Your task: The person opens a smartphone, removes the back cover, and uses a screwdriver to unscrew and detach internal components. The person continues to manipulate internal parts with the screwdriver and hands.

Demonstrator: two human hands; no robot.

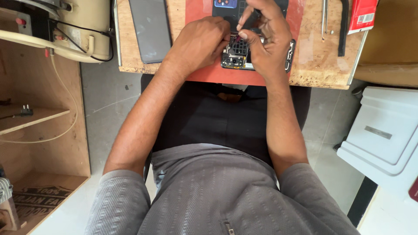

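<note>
Both hands meet over the opened phone (237, 54) — left hand (202, 43) steadying its edge, right hand (267, 41) pinching a slim tool (244, 19) angled down into it — long axis pointing away across the counter (313, 65).

The left hand (198, 45) and right hand (265, 41) cover most of the opened phone (235, 56), so the spot where the fingertips meet cannot be made out. A thin tool in the right hand is mostly hidden; its tip is too small to tell. The picture's top edge cuts off the phone's far end, the grey panel (150, 28), the tweezers (325, 17) and the red box (362, 15) on the surface (313, 65).
</note>
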